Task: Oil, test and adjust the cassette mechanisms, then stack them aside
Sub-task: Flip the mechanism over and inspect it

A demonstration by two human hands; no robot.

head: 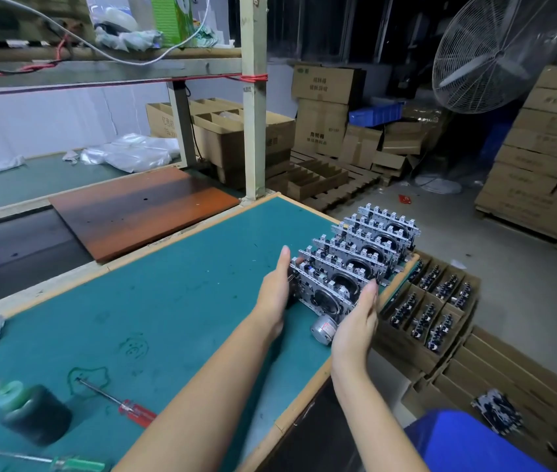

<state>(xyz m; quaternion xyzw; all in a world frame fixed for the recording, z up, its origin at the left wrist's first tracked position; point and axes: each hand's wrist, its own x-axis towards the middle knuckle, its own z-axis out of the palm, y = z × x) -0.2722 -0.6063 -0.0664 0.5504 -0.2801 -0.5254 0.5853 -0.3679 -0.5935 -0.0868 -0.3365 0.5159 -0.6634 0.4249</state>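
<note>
Head view: at the green bench mat's (168,301) far right corner, my left hand (275,287) and right hand (355,321), fingers straight, press flat against either end of the leaning row of grey metal cassette mechanisms (355,257). Stacking looks underway; next, I judge, squaring the row before letting go.

Bare green mat (174,301) lies open left of the mechanism row (355,257) lining the table's right edge.
</note>
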